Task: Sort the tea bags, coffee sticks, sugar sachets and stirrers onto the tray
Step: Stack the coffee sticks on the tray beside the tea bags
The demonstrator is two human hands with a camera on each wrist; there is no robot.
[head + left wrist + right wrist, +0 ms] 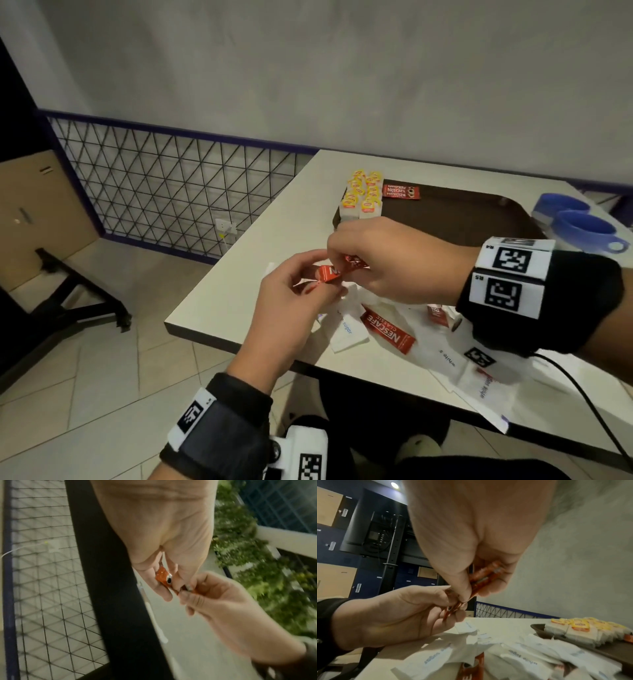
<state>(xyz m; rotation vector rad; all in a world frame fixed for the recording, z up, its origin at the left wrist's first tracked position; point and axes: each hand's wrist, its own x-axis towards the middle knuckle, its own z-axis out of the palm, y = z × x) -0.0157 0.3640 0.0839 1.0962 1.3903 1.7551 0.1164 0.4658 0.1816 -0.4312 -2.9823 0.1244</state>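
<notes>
L hand (294, 291) pinches one end of a red coffee stick (330, 273), fingers curled round it; R hand (394, 260) grips the other end w/ what looks like more red sticks bunched in its palm, so both grips are closed on coffee sticks, held above the table (239, 274). Below the grip, toward the person: loose white sugar sachets (346, 334) and another coffee stick (387, 329) on the table. Beyond the grip: brown tray (479, 219), tea bags (361, 198) stacked at its far-left corner, one coffee stick (400, 191) just beside them. Right of the tray: blue cups (582, 226). Step in hand, prob.: gathering/squaring coffee sticks into a bundle. Next move calls for carrying the bundle fwd to the tray and laying it by the lone stick, clear of the tea bags. No stirrers visible.
</notes>
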